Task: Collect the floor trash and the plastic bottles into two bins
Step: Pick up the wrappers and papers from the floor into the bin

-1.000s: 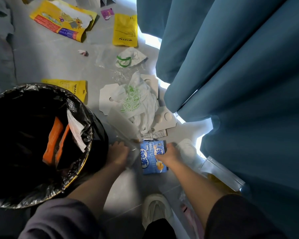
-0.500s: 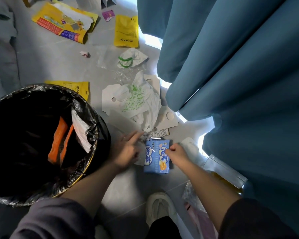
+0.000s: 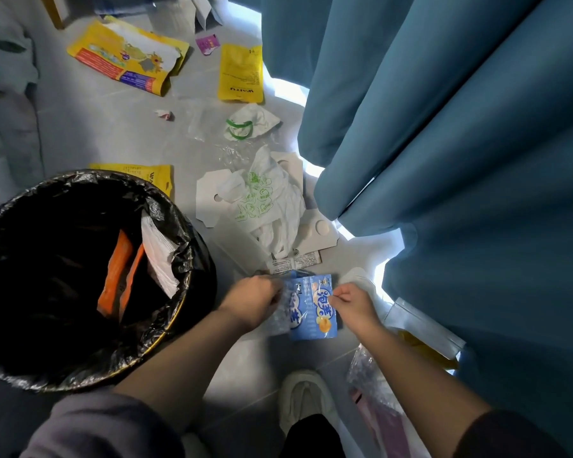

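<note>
Both hands meet low over the grey floor (image 3: 90, 127): the right hand (image 3: 353, 304) pinches the right edge of a blue snack packet (image 3: 315, 309), fingers closed on it, while the left hand (image 3: 253, 300) is clenched around crumpled clear plastic wrap (image 3: 278, 320) touching the packet's left side. The packet hangs between the two hands, just beside the bin (image 3: 186, 312), a round container lined with a black bag whose rim sits left of the left wrist; orange wrappers (image 3: 115, 282) and a white wrapper (image 3: 158, 256) already lie inside. A white shoe (image 3: 306, 396) shows below the hands, and more clear plastic (image 3: 369, 375) lies under the right forearm. Just beyond the packet rests a printed paper strip (image 3: 296, 259), then a white plastic bag with green print (image 3: 265, 206) over white card cut-outs (image 3: 207, 200). Farther off lie a yellow pouch (image 3: 240, 72) and a large yellow bag (image 3: 129, 57). Blue curtains (image 3: 444, 143) fill the right side.
</note>
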